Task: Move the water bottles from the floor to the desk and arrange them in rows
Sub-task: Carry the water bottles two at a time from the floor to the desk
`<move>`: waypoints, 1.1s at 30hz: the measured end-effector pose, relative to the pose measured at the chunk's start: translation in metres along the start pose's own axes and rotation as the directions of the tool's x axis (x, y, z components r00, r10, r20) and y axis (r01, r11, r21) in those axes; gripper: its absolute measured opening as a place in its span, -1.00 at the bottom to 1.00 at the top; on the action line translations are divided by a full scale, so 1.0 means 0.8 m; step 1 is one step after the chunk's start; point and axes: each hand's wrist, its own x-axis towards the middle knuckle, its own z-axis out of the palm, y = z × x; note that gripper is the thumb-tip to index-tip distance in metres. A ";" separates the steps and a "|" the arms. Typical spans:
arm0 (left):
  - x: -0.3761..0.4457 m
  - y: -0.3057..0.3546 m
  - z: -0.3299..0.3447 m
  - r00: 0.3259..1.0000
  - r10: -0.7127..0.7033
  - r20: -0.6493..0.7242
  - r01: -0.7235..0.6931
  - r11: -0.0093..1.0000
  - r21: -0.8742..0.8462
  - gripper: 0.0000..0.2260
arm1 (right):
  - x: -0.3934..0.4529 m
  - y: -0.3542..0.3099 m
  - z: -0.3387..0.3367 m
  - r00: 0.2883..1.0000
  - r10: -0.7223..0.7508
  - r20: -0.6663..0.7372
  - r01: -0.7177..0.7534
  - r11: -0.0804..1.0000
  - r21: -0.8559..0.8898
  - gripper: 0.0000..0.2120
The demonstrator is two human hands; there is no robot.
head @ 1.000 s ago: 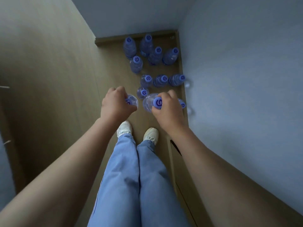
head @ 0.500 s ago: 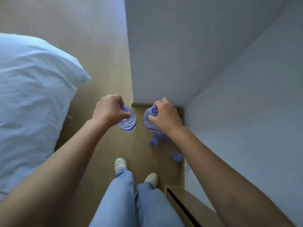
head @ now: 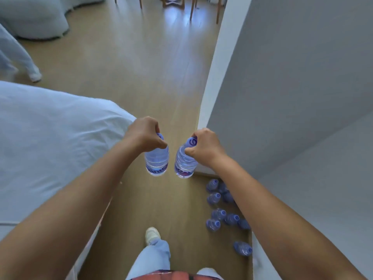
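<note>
My left hand [head: 144, 134] grips the neck of a clear water bottle [head: 157, 162] with a purple cap, which hangs upright over the wooden floor. My right hand [head: 203, 146] holds a second water bottle [head: 184, 164] by its neck, its purple cap showing between thumb and fingers. The two bottles hang side by side, close together, at about waist height. Several more bottles [head: 219, 215] stand on the floor at the lower right, beside the grey wall, partly hidden by my right forearm. The desk is not in view.
A bed with white bedding [head: 50, 142] fills the left side. A grey wall [head: 292, 87] with a white corner edge [head: 214, 77] stands on the right. Wooden floor [head: 141, 67] runs ahead to chair legs [head: 173, 5]. Another person's leg [head: 24, 61] is at far left.
Both hands have lifted their bottles up from the floor group. The view has swung up from the corner to the room ahead, and the floor bottles now lie lower right.
</note>
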 end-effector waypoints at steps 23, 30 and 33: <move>0.296 -0.025 -0.145 0.985 0.159 0.073 -0.162 0.986 0.048 -0.81 | 0.284 -0.103 -0.056 0.990 0.067 -0.126 -0.063 0.997 0.037 -0.87; 0.422 0.000 -0.181 0.982 0.174 0.072 -0.181 0.977 0.116 -0.86 | 0.402 -0.106 -0.090 0.970 0.147 -0.191 -0.133 0.987 0.085 -0.73; 0.473 0.013 -0.197 0.977 0.205 0.058 -0.210 0.972 0.104 -0.89 | 0.451 -0.109 -0.111 0.960 0.157 -0.234 -0.138 0.986 0.098 -0.73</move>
